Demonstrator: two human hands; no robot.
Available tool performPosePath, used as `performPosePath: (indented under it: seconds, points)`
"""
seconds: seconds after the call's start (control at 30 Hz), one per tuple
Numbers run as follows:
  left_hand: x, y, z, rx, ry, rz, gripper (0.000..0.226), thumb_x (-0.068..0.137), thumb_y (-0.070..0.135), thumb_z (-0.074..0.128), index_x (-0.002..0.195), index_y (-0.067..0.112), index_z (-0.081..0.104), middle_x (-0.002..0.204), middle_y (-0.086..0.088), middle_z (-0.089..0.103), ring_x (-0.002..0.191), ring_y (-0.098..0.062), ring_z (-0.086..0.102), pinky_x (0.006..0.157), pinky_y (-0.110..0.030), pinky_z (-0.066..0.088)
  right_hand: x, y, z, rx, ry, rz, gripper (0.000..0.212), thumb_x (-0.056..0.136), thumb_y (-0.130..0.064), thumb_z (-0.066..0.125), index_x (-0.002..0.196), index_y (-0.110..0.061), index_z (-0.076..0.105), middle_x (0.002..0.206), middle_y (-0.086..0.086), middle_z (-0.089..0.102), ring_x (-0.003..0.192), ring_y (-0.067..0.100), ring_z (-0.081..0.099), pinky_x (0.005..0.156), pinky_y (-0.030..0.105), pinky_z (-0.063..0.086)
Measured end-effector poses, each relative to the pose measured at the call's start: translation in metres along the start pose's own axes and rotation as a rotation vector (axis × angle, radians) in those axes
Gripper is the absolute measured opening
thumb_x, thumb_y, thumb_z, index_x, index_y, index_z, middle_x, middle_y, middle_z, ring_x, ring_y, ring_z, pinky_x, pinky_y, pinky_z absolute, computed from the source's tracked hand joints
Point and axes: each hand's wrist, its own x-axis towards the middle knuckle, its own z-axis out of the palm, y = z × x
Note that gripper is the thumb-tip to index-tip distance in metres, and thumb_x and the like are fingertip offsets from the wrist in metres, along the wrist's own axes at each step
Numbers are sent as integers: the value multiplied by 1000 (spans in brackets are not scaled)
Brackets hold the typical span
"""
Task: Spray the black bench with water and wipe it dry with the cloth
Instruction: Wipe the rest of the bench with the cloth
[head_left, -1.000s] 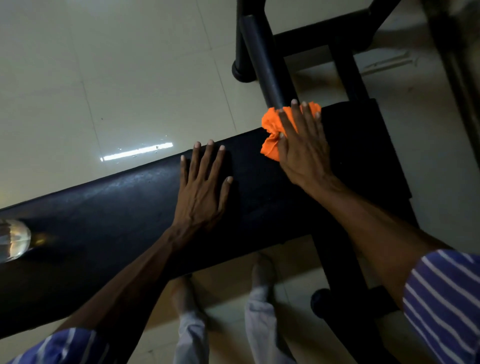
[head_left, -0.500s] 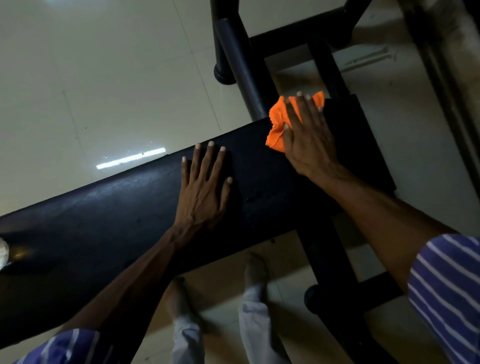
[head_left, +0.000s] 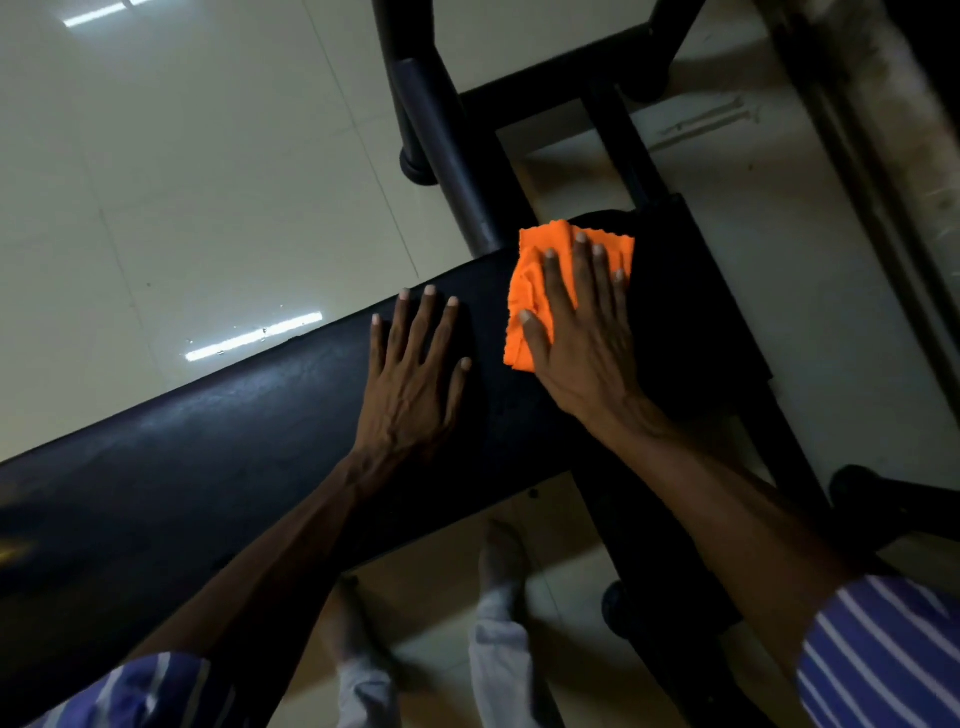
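The long black padded bench runs from lower left to the middle right of the head view. My left hand lies flat on its top, fingers spread, holding nothing. My right hand presses flat on the orange cloth, which lies spread on the bench near its right end; the palm hides much of the cloth. No spray bottle shows in the current frame.
A black metal frame with a thick tube rises just beyond the cloth. Another frame leg and a round foot stand at the lower right. My feet are on the pale tiled floor under the bench.
My right hand has slid the cloth a little along the bench's right end and flattened it out. The view shifted, and the clear bottle at the left edge has left the frame. My left hand stayed put.
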Motion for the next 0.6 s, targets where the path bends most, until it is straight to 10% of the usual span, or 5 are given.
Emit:
performPosePath:
  seconds: [0.6]
  points:
    - [27,25,7,38,-13,30,65,108,43,33,167,20,20,177,-7,11,165,-28,2,133,-56,5,-4,44,-3,60,78,-45,58,111,-32,34,168,-23,22,178,10,11,166,28,7,135,48,10]
